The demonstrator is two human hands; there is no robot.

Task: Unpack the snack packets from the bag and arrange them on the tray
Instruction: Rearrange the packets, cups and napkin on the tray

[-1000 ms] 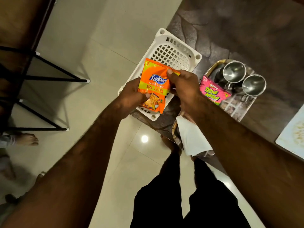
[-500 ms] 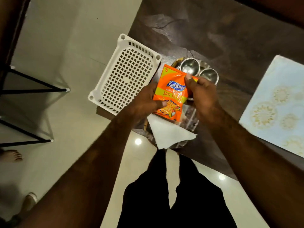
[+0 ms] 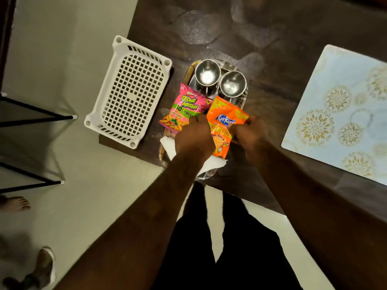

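An orange snack packet (image 3: 222,122) lies low over the steel tray (image 3: 244,97), held from both sides. My left hand (image 3: 193,139) grips its left edge and my right hand (image 3: 250,132) pinches its right edge. A pink snack packet (image 3: 184,107) lies on the tray just left of the orange one, touching my left hand. A white bag (image 3: 170,146) lies flat at the tray's near end, mostly hidden under my left wrist.
Two steel cups (image 3: 207,75) (image 3: 232,83) stand at the tray's far end. A white perforated basket (image 3: 129,93) sits left of the tray at the table's edge. A pale blue patterned mat (image 3: 339,114) lies to the right. Another person's feet (image 3: 14,203) are on the floor at left.
Both hands have carried the orange packet down and rightwards from over the basket, onto the tray beside the pink packet. The camera view shifted too.
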